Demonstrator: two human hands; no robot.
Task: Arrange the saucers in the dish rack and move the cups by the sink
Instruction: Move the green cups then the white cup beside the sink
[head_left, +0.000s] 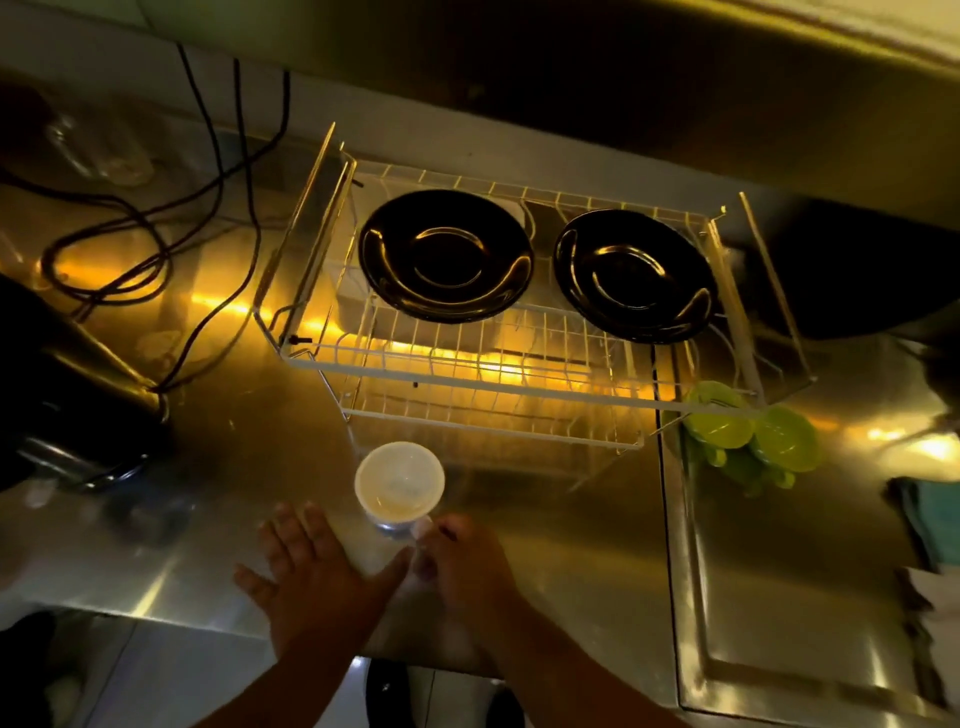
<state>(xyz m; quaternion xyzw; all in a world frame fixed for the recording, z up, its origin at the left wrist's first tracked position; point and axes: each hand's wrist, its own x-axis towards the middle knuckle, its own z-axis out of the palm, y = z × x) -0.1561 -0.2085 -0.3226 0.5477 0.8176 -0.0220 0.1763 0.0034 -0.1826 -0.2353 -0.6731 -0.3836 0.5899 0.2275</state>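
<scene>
Two black saucers lie flat on the top tier of the white wire dish rack (291, 358): one saucer (445, 254) at the left, the other saucer (636, 275) at the right. A white cup (399, 480) stands upright on the steel counter just in front of the rack. My right hand (467, 566) pinches the cup's handle at its near side. Just left of the cup, my left hand (317, 577) rests flat on the counter with fingers spread and holds nothing.
Black cables (156, 228) loop across the counter at the left, near a dark appliance (67, 374). Green plastic items (748, 431) sit at the rack's right front corner. The sink basin (779, 597) lies at the right, with a teal cloth (930, 514) on its far edge.
</scene>
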